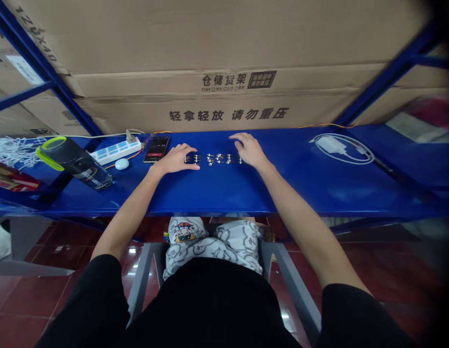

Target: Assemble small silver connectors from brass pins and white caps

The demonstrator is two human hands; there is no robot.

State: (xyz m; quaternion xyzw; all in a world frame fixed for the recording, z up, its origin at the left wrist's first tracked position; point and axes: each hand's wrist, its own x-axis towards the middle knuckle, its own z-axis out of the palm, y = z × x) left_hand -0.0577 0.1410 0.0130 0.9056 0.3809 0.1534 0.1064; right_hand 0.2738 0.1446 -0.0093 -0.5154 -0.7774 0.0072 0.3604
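Observation:
Several small metallic parts with pale round ends [219,158] lie in short groups along a row on the blue shelf top [217,191]. They are too small for me to name their kind. At the row's left end rests my left hand [176,158], thumb and fingers spread apart around the nearest parts. Over the right end is my right hand [249,149], its fingers stretched out and partly covering the last group. Neither hand visibly grips anything.
Left of my hands are a phone [156,149], a white power strip [117,151], a small white round object [122,164] and a tilted dark bottle [79,164]. A white charger [330,144] with coiled cable lies right. Cardboard boxes [224,43] stand behind, between blue posts.

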